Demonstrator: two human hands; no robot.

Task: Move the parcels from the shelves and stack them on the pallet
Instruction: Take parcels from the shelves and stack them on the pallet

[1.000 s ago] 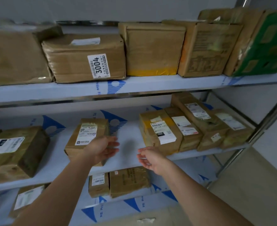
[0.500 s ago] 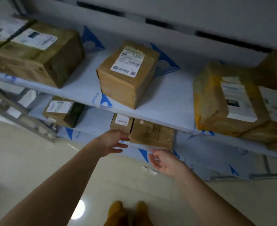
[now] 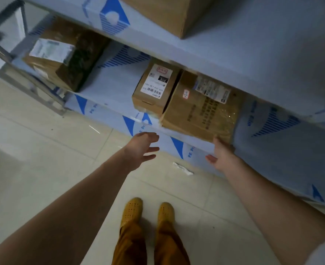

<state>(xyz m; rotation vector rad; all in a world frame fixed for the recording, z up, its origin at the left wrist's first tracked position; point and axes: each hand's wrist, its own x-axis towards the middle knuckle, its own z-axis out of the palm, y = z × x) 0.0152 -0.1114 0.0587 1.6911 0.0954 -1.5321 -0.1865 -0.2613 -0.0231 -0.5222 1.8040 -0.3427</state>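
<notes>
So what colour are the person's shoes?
Mustard yellow shoes with small perforations, seen in the head view.

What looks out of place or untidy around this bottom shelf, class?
A crumpled white scrap lies loose on the floor tiles before the bottom shelf. The flat brown parcel also sits askew, its near corner overhanging the shelf edge.

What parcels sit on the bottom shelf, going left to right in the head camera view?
Dark taped parcel with a crumpled white label → small carton with a barcode label → flat brown parcel, whose near corner the right hand touches.
</notes>
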